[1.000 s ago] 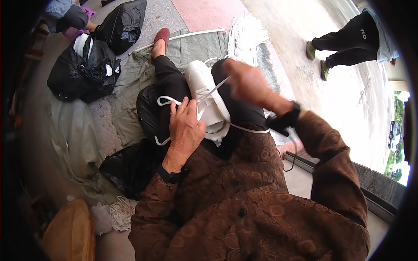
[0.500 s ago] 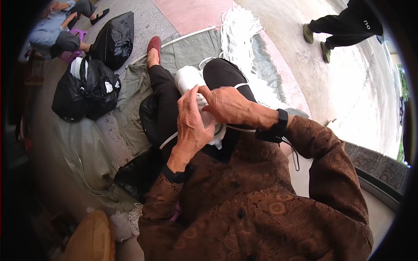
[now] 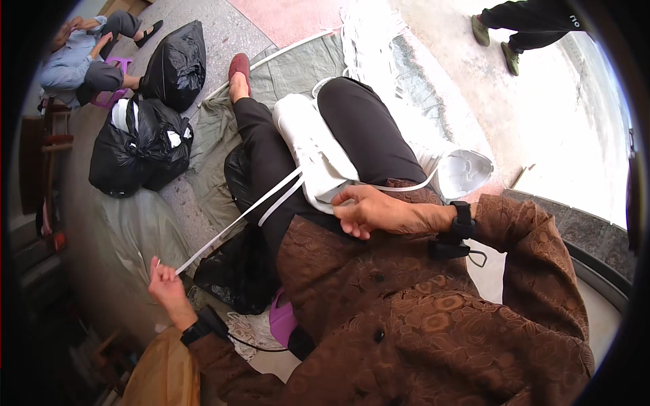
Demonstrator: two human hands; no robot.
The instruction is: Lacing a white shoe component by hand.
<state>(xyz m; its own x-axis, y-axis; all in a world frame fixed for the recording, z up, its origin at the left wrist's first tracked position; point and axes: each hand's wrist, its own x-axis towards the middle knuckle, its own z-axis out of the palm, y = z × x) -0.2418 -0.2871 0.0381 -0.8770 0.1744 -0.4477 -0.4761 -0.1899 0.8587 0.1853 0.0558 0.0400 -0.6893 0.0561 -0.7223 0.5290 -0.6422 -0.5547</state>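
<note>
A white shoe lies lengthwise in my lap, between my dark-trousered thighs. From its middle a white shoelace runs in two strands toward the lower left. My left hand is closed on the far end of the lace and holds it taut, well out to the side. At the near end of the shoe is my right hand, its fingers curled against the white edge; what they pinch is hidden. Another white shoe rests beside my right thigh, its opening toward me. A loose white lace curves across that thigh.
A heap of white laces lies beyond my knees on a grey-green cloth. Black plastic bags stand at the left. One person sits at the far left; another person's legs are at the upper right. A round wooden piece is at lower left.
My left hand has swung from the shoe out to the lower left, drawing the lace straight. My right hand has slid nearer to me along the shoe.
</note>
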